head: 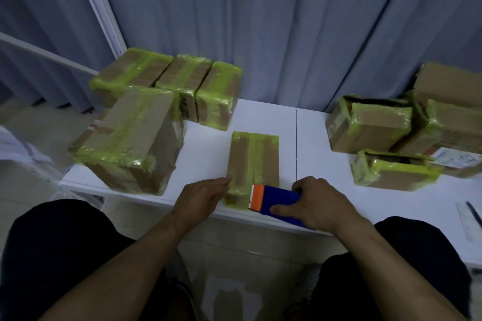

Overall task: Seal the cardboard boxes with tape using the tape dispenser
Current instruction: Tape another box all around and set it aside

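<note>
A small cardboard box (254,161) with yellow-green tape along its top and edges lies at the table's near edge, in the middle. My left hand (202,194) rests flat against its near left side, fingers straight. My right hand (317,202) grips a blue tape dispenser (280,203) with an orange front, which sits against the box's near right corner.
Several taped boxes (146,117) are stacked at the left of the white table (313,143). At the right, more boxes (370,125) stand with open or torn tops, one (393,171) near the front. Grey curtains hang behind. My knees are below the table edge.
</note>
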The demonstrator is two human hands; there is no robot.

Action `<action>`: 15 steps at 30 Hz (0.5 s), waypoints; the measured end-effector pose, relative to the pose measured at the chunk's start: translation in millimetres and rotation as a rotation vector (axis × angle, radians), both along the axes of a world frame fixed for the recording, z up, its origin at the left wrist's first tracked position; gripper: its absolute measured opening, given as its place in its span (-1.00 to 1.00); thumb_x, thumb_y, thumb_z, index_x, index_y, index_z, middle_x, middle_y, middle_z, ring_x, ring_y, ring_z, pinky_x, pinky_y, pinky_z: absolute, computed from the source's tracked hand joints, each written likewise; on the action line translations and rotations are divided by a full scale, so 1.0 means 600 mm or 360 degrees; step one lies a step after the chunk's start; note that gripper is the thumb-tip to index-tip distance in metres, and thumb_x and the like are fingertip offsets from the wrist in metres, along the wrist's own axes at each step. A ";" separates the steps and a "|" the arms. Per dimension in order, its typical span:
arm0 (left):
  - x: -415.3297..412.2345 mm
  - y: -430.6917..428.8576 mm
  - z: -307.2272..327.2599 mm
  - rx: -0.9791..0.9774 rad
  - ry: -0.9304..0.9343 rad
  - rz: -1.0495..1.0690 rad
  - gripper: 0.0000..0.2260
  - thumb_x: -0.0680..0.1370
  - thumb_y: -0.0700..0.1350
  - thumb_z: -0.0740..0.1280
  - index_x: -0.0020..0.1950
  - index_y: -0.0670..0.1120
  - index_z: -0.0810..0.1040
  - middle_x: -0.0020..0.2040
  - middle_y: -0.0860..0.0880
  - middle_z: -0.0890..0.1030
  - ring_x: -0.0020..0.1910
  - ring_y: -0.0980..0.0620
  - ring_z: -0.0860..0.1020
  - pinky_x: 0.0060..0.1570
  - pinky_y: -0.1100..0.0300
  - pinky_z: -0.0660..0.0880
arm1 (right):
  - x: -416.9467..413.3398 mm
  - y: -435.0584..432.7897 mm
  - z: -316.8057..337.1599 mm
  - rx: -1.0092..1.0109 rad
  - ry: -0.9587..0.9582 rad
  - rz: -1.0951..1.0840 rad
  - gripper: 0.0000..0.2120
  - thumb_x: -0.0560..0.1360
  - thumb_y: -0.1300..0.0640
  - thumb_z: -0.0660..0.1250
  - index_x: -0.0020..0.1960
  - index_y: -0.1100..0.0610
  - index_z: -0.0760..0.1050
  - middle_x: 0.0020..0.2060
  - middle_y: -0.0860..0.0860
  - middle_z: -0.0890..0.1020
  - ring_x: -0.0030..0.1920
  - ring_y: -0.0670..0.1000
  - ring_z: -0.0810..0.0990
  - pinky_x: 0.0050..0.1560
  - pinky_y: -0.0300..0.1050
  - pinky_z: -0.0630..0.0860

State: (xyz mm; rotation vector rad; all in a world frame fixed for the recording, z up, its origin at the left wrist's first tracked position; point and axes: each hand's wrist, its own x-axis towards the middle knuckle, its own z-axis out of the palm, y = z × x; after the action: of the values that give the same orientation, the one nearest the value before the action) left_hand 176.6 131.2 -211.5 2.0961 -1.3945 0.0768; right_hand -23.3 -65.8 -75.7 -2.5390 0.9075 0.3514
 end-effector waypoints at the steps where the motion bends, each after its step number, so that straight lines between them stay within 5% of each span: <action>1: -0.001 0.000 -0.002 0.0019 0.0021 0.0005 -0.67 0.49 -0.11 0.52 0.24 -0.01 0.65 0.20 0.09 0.64 0.13 0.15 0.62 0.23 0.27 0.47 | -0.006 -0.004 0.000 -0.0021 0.0013 -0.0007 -0.47 0.30 -0.45 0.47 -0.03 -0.04 0.56 -0.15 -0.12 0.65 -0.15 -0.10 0.63 -0.17 -0.14 0.61; 9: -0.028 0.010 0.010 0.0056 -0.0059 -0.0113 -0.63 0.49 -0.16 0.51 0.28 0.06 0.63 0.26 0.07 0.62 0.19 0.12 0.60 0.24 0.23 0.48 | 0.002 -0.007 -0.014 -0.0105 0.0101 -0.0003 -0.43 0.28 -0.43 0.50 0.01 -0.01 0.55 -0.09 -0.06 0.63 -0.10 -0.02 0.63 -0.13 -0.11 0.60; 12: -0.037 0.007 0.019 0.0086 -0.0207 -0.0106 -0.57 0.36 -0.23 0.60 0.17 0.08 0.69 0.22 0.02 0.65 0.12 0.03 0.65 0.06 0.13 0.58 | 0.007 -0.008 -0.018 -0.0119 0.0113 0.0002 -0.38 0.26 -0.44 0.50 0.07 0.00 0.57 -0.05 -0.05 0.65 -0.07 0.00 0.64 -0.08 -0.08 0.64; 15: -0.039 0.006 0.024 0.0152 -0.0214 -0.0041 -0.66 0.40 0.01 0.57 0.15 0.16 0.68 0.28 0.09 0.61 0.24 0.06 0.59 -0.07 0.09 0.65 | 0.013 -0.010 -0.021 -0.0127 0.0141 -0.0001 -0.36 0.25 -0.45 0.49 0.08 0.01 0.57 -0.04 -0.05 0.65 -0.06 0.01 0.63 -0.07 -0.05 0.64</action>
State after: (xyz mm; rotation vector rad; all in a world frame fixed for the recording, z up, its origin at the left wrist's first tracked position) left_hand 153.2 134.6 -197.0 2.1851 -1.5314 0.1459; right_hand -15.4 -71.5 -88.1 -2.6137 0.9736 0.4389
